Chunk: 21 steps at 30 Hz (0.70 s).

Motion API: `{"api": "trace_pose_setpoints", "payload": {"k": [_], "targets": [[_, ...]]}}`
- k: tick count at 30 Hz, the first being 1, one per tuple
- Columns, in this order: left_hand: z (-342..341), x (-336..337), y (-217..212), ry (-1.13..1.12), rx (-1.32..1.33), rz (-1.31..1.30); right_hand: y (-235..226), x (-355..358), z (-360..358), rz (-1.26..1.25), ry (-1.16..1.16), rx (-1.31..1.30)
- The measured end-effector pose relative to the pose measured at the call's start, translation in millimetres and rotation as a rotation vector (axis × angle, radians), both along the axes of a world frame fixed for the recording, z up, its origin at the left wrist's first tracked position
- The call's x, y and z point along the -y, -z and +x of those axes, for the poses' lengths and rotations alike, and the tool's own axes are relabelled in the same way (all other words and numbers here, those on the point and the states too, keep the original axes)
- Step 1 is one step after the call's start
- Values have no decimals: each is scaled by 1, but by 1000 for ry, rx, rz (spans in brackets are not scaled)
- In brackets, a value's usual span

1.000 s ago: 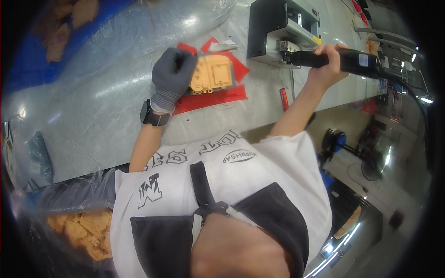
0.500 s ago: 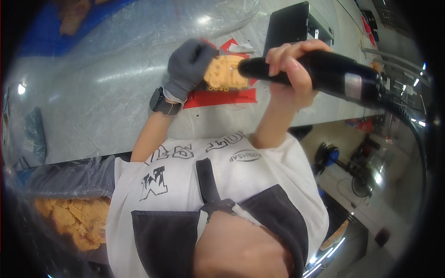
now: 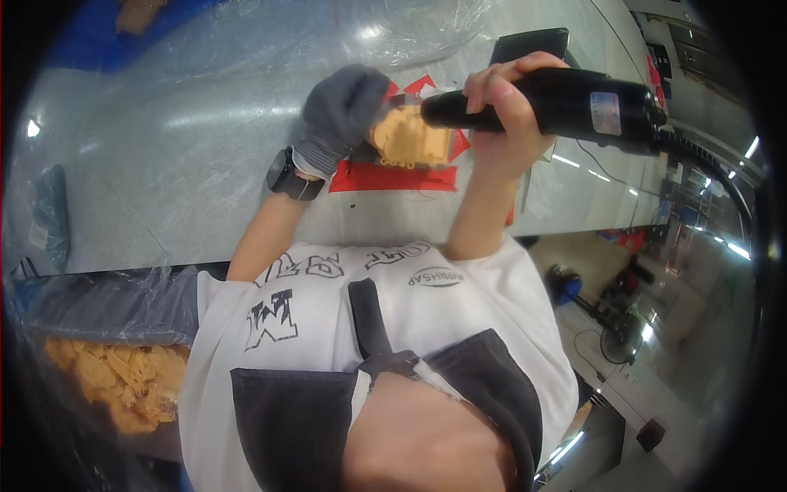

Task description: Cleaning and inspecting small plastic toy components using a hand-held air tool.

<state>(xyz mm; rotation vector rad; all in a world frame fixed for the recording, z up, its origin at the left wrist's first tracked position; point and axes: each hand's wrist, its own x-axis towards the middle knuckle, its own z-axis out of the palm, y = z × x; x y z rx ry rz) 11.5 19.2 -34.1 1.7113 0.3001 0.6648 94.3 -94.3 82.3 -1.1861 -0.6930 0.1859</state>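
Note:
My left hand (image 3: 340,111), in a grey glove with a dark watch (image 3: 284,174) at its wrist, is closed on the left end of a yellow-orange moulded plastic part (image 3: 412,138). Small round loops line the part's near edge. My bare right hand (image 3: 512,102) wraps round a black corded handheld tool (image 3: 566,107), held level. The tool's blunt tip is over the part's far right corner; whether it touches cannot be told. Red strips (image 3: 393,178) lie on the table around and beneath the part.
A black box-like device (image 3: 529,45) stands beyond my right hand. Clear plastic sheeting (image 3: 377,33) covers the far side of the grey table (image 3: 197,156). At lower left, a clear bag holds several orange parts (image 3: 131,381). The tool's cord (image 3: 705,160) hangs at right.
The tool's tip has shifted off the middle of the part toward its far edge, and my right hand has tilted slightly. The part has turned a little in my left hand. The view has shifted slightly.

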Motion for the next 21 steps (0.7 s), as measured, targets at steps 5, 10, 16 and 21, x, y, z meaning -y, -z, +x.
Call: {"api": "trace_pose_setpoints", "payload": {"k": [5, 10, 16, 21], "targets": [[-3, -1, -1, 46, -47, -79, 3, -3, 0, -52, -1, 20], [-1, -8, -2, 56, -101, -112, 7, -13, 3, -147, 1, 48], [10, -9, -15, 134, 37, 281, 4, -11, 1, -102, 49, 26], [-5, 7, -35, 164, -291, 10, 3, 11, 5, 156, 137, -339]]}}
